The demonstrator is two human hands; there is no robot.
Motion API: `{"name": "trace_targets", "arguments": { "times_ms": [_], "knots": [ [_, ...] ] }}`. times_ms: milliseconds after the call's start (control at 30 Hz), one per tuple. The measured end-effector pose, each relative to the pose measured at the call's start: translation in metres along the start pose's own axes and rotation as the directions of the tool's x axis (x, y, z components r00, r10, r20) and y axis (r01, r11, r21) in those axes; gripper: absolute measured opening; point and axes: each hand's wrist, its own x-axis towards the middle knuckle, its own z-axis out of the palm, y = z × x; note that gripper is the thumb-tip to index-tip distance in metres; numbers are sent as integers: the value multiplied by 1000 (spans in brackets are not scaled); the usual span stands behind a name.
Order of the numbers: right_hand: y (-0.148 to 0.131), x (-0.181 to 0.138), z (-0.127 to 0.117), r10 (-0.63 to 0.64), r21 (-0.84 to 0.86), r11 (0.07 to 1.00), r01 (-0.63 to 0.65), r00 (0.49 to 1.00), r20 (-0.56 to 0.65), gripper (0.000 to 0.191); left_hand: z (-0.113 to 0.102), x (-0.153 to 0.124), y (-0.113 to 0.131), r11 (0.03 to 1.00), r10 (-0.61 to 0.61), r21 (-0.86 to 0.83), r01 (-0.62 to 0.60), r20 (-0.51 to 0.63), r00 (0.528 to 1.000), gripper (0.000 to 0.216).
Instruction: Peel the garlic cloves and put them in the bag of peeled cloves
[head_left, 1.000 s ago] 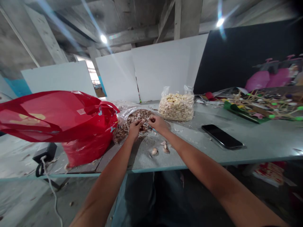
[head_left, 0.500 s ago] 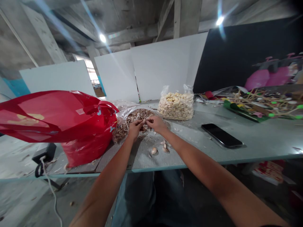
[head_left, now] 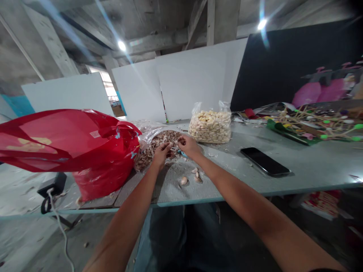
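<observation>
My left hand (head_left: 161,155) is closed in a pinch on a pale garlic clove (head_left: 170,144), over a heap of garlic skins (head_left: 159,139) in an open clear plastic bag. To its right, a little apart, my right hand (head_left: 189,146) has its fingers curled together. What sits in those fingers is too small to make out. A small blue thing (head_left: 183,154) shows just under the right palm; I cannot tell whether it is held. Nearer the table edge lie a whole garlic piece (head_left: 184,181) and several loose cloves (head_left: 197,176).
A clear bag of peeled garlic cloves (head_left: 210,127) stands behind my right hand. A large red plastic bag (head_left: 104,177) bulges at the left, beside a black power adapter (head_left: 52,184) with a cable. On the right are a phone (head_left: 263,161) and a pile of craft sticks (head_left: 320,121).
My hands were together at the fingertips and are now apart. The right one has drawn slightly up and away, and the blue thing under it has come into view.
</observation>
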Motion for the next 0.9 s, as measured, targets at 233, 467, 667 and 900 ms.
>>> {"name": "trace_targets", "arguments": {
  "times_ms": [233,467,667,900],
  "knots": [
    [3,1,-1,-11,161,987,-16,986,168,21,1,1,-1,987,75,140,-81,48,996,49],
    [6,6,-8,14,154,986,-57,963,269,19,-1,5,-5,960,152,232,-158,43,987,41],
    [11,10,-12,-64,50,997,51,955,288,20,-5,7,-8,953,146,265,-149,32,989,39],
    [9,12,-16,-131,-44,987,154,932,338,24,-8,10,-10,934,148,321,-157,52,988,45]
  ]
}}
